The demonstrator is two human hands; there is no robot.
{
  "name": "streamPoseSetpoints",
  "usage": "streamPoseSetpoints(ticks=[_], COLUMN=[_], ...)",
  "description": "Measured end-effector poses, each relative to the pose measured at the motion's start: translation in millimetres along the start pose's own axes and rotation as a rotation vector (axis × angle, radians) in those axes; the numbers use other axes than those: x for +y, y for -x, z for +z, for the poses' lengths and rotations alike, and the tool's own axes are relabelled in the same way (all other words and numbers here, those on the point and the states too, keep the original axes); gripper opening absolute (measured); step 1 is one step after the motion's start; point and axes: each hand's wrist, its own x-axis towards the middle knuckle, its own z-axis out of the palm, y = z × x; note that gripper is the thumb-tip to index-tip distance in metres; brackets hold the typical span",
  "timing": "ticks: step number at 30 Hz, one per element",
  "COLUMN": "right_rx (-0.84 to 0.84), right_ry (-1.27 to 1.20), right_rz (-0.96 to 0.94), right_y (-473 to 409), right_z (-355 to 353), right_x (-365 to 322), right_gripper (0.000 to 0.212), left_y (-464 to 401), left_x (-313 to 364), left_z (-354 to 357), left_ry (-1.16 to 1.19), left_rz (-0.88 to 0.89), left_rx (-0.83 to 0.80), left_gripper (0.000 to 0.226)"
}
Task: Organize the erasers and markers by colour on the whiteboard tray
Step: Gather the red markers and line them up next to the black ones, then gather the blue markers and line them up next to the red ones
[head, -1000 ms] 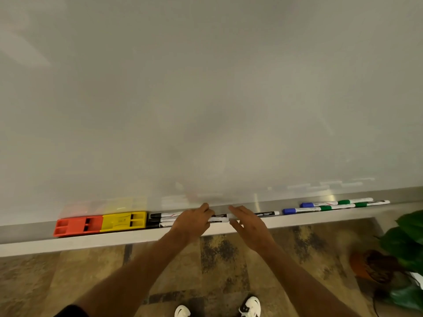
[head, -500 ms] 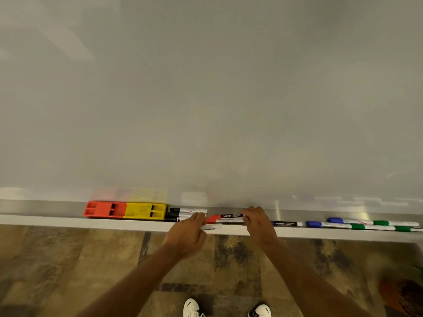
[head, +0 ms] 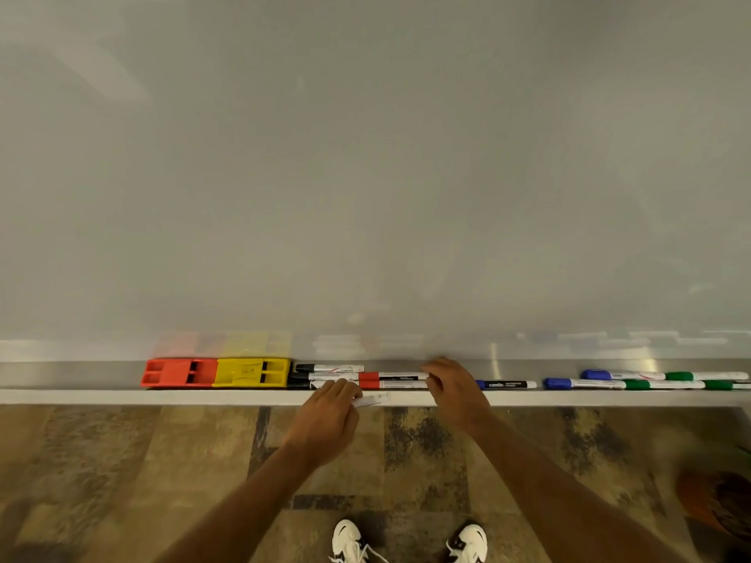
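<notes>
2 erasers (head: 215, 372) far left on tray (head: 81, 397); L hand (head: 330, 416) gripping marker (head: 372, 400), R hand (head: 451, 386) loosely curled over red markers (head: 392, 380).

Both hands (head: 331, 416) (head: 455, 390) rest at the markers (head: 392, 380) on the tray (head: 81, 397).

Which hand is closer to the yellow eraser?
Left. The left hand sits at the tray's front edge just right of the yellow eraser, by the black markers. The right hand is farther right, past the red markers.
</notes>
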Motion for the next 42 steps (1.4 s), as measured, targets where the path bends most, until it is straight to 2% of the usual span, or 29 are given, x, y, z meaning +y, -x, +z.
streamPoseSetpoints(ticks=[4, 8, 12, 17, 21, 27, 32, 37, 42], right_rx=[0.028, 0.08, 0.114, 0.133, 0.123, 0.176, 0.227, 0.28, 0.331], right_ry=[0.026, 0.096, 0.124, 0.114, 0.107, 0.085, 0.051, 0.006, -0.024], right_rz=[0.036, 0.123, 0.157, 0.206, 0.235, 0.262, 0.286, 0.358, 0.445], right_y=[26, 66, 100, 128, 134, 131, 136, 159, 185], right_z=[-23, -39, -49, -53, -53, -53, -40, -24, -27], right_x=[18, 42, 59, 80, 90, 82, 69, 60, 56], right_gripper=[0.017, 0.023, 0.018, 0.018, 0.017, 0.017, 0.018, 0.019, 0.018], left_y=[-30, -62, -79, -82, -76, -68, -61, -63, -68], left_x=[11, 28, 37, 36, 33, 36, 29, 18, 26], left_z=[10, 23, 33, 38, 38, 28, 26, 26, 25], left_ry=[-0.082, -0.182, -0.189, -0.181, -0.2, -0.184, -0.226, -0.263, -0.192], left_rz=[0.084, 0.156, 0.159, 0.151, 0.13, 0.069, 0.113, 0.189, 0.281], left_rx=[0.059, -0.026, -0.063, -0.056, -0.044, -0.035, -0.061, -0.064, -0.069], left_gripper=[0.025, 0.047, 0.061, 0.059, 0.07, 0.065, 0.062, 0.044, 0.025])
